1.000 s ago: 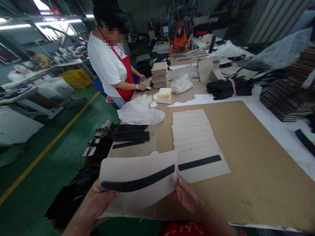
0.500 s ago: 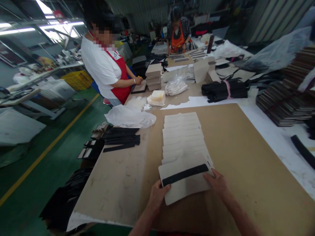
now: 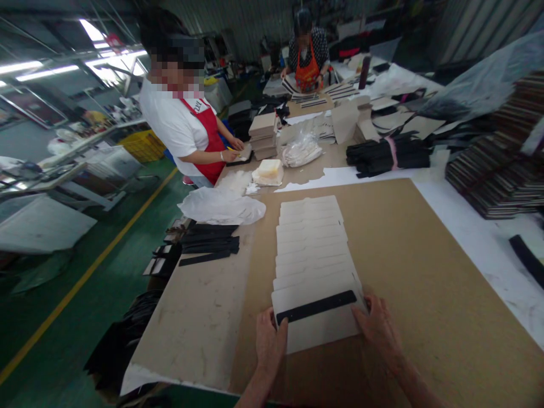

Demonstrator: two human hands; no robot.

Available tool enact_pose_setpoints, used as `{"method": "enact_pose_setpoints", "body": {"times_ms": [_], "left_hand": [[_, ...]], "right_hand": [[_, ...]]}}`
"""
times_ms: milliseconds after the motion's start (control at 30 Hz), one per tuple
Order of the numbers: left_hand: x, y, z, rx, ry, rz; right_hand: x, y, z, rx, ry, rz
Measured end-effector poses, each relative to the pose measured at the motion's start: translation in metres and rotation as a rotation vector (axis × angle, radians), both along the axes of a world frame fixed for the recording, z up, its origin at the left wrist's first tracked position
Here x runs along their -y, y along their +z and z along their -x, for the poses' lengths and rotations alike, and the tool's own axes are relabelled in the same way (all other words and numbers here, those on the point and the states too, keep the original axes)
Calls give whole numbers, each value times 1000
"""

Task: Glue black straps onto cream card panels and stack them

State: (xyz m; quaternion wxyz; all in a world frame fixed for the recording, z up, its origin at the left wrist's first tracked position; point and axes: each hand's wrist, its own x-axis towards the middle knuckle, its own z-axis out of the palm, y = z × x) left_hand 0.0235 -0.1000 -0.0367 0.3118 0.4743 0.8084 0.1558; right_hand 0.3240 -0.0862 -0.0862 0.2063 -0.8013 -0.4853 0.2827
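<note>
Pressing down, the left hand (image 3: 267,340) lays its grip spread flat on the card's (image 3: 318,331) nine o'clock edge, and the right hand (image 3: 380,331) does likewise at three. The card sits at the six o'clock end of the row of cards (image 3: 312,243) on the desk (image 3: 425,272); even pressure should square it.

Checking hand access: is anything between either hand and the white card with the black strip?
Nothing visible. The left hand and right hand touch the white card at its left and right edges; it lies atop the near end of the card row.
</note>
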Motion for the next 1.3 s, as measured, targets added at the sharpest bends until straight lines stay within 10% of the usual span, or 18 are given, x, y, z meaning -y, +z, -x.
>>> {"method": "enact_pose_setpoints", "body": {"times_ms": [1300], "left_hand": [[14,-20,8,-2,-38,-191]], "right_hand": [[49,8,4,-17,79,71]]}}
